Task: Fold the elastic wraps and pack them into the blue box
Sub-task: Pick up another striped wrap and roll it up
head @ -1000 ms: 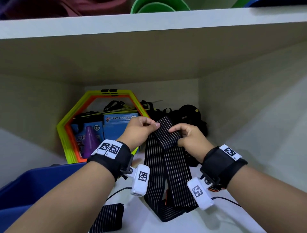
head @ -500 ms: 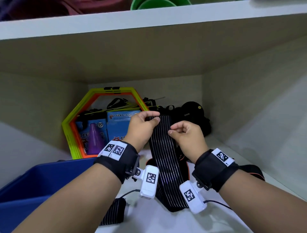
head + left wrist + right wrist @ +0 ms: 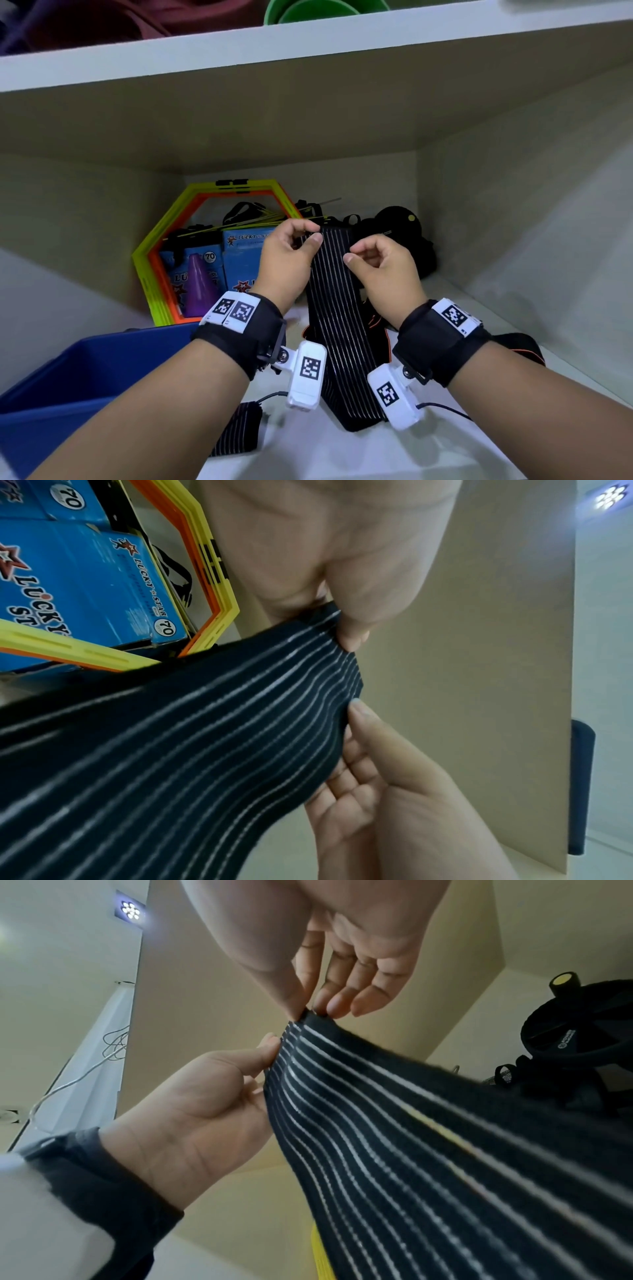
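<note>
A long black elastic wrap (image 3: 337, 318) with thin white stripes hangs upright from both hands; its lower end lies on the white shelf (image 3: 342, 455). My left hand (image 3: 314, 234) pinches the wrap's top left corner between thumb and fingers, and my right hand (image 3: 351, 253) pinches its right edge just below the top. The wrist views show both pinches up close on the wrap (image 3: 171, 750) (image 3: 445, 1150). A second, folded striped wrap (image 3: 239, 431) lies on the shelf beside the blue box (image 3: 85, 377) at lower left. Under my right wrist lies a black wrap with orange trim (image 3: 517, 346).
At the back left stand yellow-orange hexagon rings (image 3: 164, 253), blue cartons (image 3: 246, 257) and a purple cone (image 3: 200, 284). Black gear (image 3: 397, 233) fills the back right corner. The upper shelf board (image 3: 308, 44) hangs overhead and a side wall (image 3: 513, 222) closes the right.
Both hands have risen. The wrap's twisted, doubled-over top is now pulled flat and held by its upper end, with less of it lying on the shelf.
</note>
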Demonstrator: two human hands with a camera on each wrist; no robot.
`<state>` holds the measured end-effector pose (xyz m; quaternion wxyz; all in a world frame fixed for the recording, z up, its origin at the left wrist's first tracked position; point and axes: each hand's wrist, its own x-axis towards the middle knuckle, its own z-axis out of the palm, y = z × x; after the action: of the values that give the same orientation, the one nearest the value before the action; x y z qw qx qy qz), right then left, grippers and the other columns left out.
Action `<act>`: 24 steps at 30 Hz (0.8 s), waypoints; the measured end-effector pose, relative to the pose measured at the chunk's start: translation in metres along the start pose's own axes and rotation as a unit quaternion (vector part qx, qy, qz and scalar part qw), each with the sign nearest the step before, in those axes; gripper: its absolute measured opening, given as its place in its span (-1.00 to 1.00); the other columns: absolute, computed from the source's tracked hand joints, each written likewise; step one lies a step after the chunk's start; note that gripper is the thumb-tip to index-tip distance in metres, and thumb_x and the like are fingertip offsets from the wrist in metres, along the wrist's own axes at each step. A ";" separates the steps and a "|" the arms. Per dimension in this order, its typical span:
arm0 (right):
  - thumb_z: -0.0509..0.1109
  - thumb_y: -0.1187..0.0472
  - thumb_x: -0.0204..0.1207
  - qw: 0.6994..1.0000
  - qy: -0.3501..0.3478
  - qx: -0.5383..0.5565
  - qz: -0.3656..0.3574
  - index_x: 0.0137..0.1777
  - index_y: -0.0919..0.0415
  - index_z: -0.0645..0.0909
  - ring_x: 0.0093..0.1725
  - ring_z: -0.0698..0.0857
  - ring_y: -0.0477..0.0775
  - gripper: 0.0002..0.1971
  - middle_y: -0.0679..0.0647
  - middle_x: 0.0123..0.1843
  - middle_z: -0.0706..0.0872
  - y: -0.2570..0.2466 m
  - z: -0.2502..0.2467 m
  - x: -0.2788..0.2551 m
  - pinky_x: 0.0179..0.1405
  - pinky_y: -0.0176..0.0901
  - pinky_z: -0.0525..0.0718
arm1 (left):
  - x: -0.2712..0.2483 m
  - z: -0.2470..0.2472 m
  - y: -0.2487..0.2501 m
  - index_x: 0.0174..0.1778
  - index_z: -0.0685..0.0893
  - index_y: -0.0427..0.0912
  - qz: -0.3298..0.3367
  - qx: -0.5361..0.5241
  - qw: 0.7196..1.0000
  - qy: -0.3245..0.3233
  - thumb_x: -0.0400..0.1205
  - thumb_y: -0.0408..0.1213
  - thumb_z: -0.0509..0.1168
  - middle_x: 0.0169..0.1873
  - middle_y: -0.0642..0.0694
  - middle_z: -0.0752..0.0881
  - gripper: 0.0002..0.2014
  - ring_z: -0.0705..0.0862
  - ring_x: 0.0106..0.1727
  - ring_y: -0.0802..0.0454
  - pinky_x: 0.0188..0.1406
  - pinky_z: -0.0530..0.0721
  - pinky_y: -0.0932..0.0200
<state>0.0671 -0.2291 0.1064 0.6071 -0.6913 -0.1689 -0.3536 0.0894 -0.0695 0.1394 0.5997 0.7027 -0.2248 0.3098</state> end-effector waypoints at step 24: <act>0.16 0.48 0.67 0.999 -0.049 0.013 0.015 0.47 0.04 0.57 0.18 0.72 -0.24 -0.51 -0.10 0.25 0.74 -0.009 0.012 -0.003 0.33 -0.19 0.65 | -0.032 0.004 0.002 0.00 0.79 0.09 -0.018 -0.040 0.996 0.071 0.57 -0.33 0.51 -0.15 -0.21 0.74 -0.80 0.74 -0.14 0.00 0.01 0.79 -0.03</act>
<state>0.0621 -0.2155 0.1101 0.6124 -0.7022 -0.1925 -0.3078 0.0664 -0.0753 0.1176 0.6475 0.6581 -0.1808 0.3389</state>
